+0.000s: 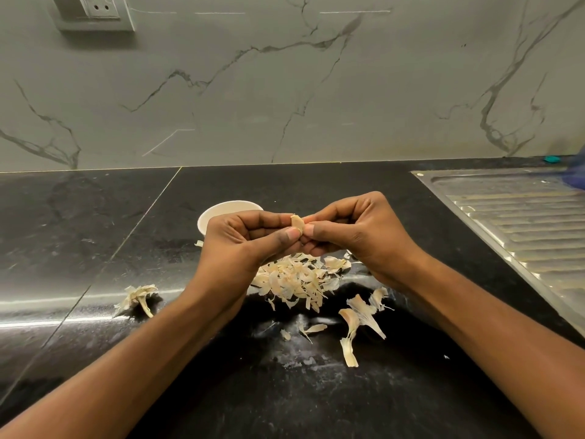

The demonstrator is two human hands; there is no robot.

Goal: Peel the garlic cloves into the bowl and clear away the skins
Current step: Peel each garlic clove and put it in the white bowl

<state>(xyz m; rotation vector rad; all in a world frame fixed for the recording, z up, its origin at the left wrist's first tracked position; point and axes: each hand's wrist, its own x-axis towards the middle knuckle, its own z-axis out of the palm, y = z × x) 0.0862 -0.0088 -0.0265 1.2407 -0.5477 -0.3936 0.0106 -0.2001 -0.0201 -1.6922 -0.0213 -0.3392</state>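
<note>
Both hands meet above the black counter [95, 232] and pinch one garlic clove [297, 224] between them. My left hand [250, 239] holds it from the left with thumb and fingers curled. My right hand [357, 232] pinches it from the right. Behind my left hand stands a white bowl [221, 210], mostly hidden; its contents cannot be seen. A heap of pale garlic skins [294, 280] lies on the counter just under the hands.
More skin pieces [361, 315] lie scattered at the right front, and a stem scrap [139, 297] sits to the left. A steel sink drainboard [519, 223] fills the right side. A marble wall with a socket [98, 7] rises behind.
</note>
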